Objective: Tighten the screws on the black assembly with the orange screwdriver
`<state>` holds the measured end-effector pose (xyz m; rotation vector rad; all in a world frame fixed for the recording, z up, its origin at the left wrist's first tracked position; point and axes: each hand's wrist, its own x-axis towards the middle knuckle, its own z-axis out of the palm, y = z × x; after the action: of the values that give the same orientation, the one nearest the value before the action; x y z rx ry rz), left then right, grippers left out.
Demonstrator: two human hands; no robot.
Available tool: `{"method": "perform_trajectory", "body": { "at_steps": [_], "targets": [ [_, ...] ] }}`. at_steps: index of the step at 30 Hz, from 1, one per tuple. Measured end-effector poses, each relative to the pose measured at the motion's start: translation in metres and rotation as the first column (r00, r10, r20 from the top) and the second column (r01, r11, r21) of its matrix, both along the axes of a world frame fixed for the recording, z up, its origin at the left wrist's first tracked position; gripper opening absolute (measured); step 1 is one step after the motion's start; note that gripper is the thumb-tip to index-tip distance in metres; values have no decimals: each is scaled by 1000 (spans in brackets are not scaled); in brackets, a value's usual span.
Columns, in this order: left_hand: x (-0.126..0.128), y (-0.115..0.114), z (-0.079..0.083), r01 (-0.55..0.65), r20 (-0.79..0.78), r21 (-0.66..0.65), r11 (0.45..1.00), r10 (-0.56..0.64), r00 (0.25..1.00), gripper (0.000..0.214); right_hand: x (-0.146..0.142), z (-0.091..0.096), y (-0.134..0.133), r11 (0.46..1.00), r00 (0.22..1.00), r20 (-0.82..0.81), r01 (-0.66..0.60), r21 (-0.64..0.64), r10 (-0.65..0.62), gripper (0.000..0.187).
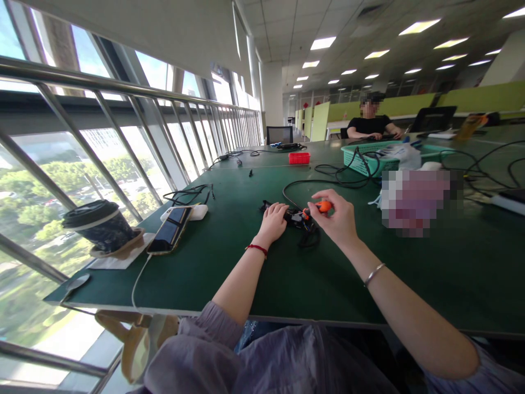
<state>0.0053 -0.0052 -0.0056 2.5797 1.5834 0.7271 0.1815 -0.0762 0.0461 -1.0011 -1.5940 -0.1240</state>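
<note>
My left hand [273, 218] rests on the green table [246, 262], fingers curled down onto a small black device [296, 216] with a black cable [305, 183] running from it. My right hand [334, 216] is closed in a pinch on an orange-handled tool [322, 206], its tip against the black device. A red cord circles my left wrist and a silver bangle my right.
A lidded paper cup [100, 225] on a napkin and a phone [170, 230] on a white power bank lie at the left. A red box [299, 158], a green basket [369, 156] and loose cables sit farther back. Another person sits at the far end. Window railing runs along the left.
</note>
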Motion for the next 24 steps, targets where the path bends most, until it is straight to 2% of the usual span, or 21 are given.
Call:
{"method": "perform_trajectory", "body": {
  "at_steps": [5, 11, 19, 24],
  "targets": [
    [0, 0, 0, -3, 0, -5, 1000, 3, 1000, 52, 0, -1, 1, 996, 997, -22, -70, 47, 71, 28],
    [-1, 1, -1, 1, -3, 2, 1000, -1, 1000, 52, 1, -1, 0, 1000, 1000, 15, 7, -3, -7, 18],
    [0, 1, -1, 0, -6, 6, 1000, 0, 1000, 52, 0, 0, 0, 997, 998, -16, -59, 41, 60, 27],
    [-1, 1, -2, 7, 0, 4, 1000, -7, 1000, 52, 2, 0, 1, 1000, 1000, 25, 14, 20, -15, 16]
  ]
}}
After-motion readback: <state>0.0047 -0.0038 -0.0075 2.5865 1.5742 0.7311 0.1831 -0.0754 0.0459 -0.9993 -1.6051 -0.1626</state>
